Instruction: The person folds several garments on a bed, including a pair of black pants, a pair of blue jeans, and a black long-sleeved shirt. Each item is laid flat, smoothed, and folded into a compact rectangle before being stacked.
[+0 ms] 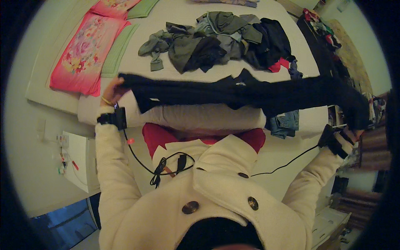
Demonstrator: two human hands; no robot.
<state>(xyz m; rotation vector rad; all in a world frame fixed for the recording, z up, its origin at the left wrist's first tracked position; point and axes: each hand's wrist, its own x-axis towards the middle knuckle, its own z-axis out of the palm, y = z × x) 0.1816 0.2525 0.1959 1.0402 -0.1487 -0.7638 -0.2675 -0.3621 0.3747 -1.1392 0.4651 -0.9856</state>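
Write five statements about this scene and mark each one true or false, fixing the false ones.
1. The left hand and right hand hold a black garment stretched between them. True.
2. The person wears a black coat. False: the coat is cream.
3. A pink floral pillow lies left of the clothes heap. True.
4. The blue denim item lies on top of the heap. False: the denim is at the near edge of the bed, apart from the heap.
5. Both wrists are bare. False: each has a black strapped device.
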